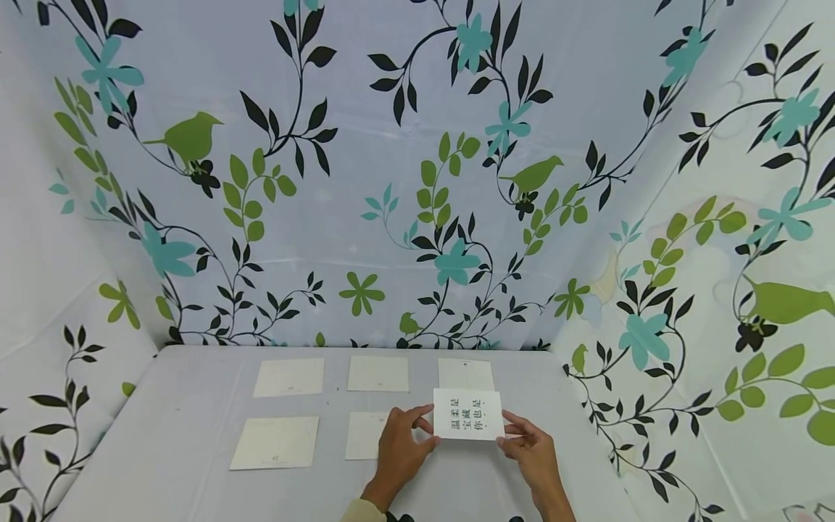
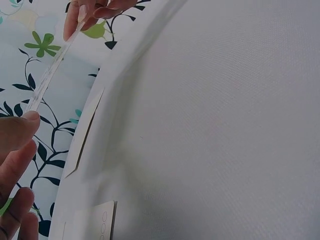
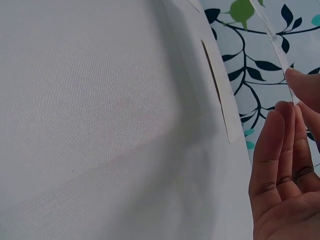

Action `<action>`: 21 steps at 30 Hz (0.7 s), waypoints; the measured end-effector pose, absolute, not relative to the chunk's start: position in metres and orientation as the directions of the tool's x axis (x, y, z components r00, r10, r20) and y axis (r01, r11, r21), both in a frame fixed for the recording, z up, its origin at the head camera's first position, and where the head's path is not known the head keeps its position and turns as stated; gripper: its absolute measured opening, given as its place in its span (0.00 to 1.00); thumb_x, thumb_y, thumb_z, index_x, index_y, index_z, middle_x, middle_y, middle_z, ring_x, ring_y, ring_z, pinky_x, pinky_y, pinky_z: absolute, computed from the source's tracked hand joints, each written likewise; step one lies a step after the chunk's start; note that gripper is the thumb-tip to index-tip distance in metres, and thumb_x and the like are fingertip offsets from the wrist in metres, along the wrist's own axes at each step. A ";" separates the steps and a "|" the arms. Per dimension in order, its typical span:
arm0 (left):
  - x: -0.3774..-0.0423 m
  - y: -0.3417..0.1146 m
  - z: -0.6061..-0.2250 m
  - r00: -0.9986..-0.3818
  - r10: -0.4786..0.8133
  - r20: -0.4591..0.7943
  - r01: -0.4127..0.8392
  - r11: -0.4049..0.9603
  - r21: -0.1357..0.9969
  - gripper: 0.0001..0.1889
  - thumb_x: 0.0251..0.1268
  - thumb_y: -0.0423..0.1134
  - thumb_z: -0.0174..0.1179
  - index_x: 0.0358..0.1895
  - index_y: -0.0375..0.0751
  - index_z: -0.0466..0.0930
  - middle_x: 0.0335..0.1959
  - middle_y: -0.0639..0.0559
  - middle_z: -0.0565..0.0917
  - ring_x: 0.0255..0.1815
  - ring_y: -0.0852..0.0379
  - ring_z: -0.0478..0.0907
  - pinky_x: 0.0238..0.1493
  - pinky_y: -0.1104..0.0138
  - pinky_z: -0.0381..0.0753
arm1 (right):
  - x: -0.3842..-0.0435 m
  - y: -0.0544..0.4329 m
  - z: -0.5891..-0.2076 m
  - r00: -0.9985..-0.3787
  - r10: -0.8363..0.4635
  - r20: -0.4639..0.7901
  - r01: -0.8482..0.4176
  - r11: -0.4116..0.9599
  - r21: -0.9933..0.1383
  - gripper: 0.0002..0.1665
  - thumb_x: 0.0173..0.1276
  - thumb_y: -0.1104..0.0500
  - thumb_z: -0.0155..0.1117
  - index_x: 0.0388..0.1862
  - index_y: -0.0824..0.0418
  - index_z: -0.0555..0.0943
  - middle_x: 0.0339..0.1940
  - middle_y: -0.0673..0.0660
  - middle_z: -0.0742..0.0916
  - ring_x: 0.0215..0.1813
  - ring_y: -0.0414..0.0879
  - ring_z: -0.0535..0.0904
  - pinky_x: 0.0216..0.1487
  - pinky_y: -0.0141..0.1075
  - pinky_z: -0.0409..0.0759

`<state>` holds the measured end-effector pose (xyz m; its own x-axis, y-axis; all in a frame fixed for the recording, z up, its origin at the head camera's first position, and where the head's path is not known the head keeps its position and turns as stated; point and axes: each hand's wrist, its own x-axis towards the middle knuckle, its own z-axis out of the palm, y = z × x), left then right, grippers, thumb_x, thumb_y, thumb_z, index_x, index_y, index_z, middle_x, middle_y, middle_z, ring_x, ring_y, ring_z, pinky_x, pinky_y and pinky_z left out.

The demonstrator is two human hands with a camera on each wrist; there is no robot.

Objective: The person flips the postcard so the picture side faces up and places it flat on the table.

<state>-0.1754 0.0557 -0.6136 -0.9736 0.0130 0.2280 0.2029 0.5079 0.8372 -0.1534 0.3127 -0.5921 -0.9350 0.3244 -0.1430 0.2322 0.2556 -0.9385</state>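
A white card point(image 1: 467, 415) with lines of dark printed Chinese characters, turned sideways, is held up above the table between both hands. My left hand point(image 1: 406, 451) pinches its left edge between thumb and fingers. On the opposite edge, my right hand point(image 1: 531, 453) pinches it the same way. Both wrist views show the card edge-on, as a thin strip point(image 2: 50, 77) in the left one and a sliver point(image 3: 281, 57) in the right one. Just behind it, a cream card point(image 1: 466, 373) lies on the table, its near edge partly covered.
More cream cards lie in rows on the white table point(image 1: 196, 435): a far-left card point(image 1: 289, 378), a far-middle card point(image 1: 378, 373), a near-left card point(image 1: 275, 443) and a near-middle card point(image 1: 362, 435), partly behind my left hand. A patterned curtain point(image 1: 352, 181) rises along the table's back edge.
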 end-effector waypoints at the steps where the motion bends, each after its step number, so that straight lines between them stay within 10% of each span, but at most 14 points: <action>1: -0.175 0.056 -0.614 -0.973 0.012 0.232 0.206 0.508 0.837 0.31 0.47 0.37 0.85 0.61 0.49 0.88 0.32 0.63 0.83 0.37 0.54 0.72 0.37 0.71 0.67 | -0.153 0.313 -0.592 -0.935 0.325 -0.143 0.234 0.260 -0.937 0.33 0.61 0.67 0.77 0.66 0.56 0.85 0.51 0.60 0.88 0.44 0.49 0.86 0.43 0.35 0.87; 21: -0.175 0.060 -0.620 -0.971 -0.002 0.239 0.203 0.526 0.826 0.30 0.44 0.34 0.85 0.57 0.46 0.91 0.28 0.65 0.82 0.39 0.58 0.76 0.38 0.69 0.71 | -0.153 0.316 -0.601 -0.922 0.352 -0.159 0.267 0.284 -0.921 0.32 0.60 0.68 0.78 0.65 0.57 0.86 0.52 0.60 0.88 0.43 0.50 0.83 0.42 0.35 0.87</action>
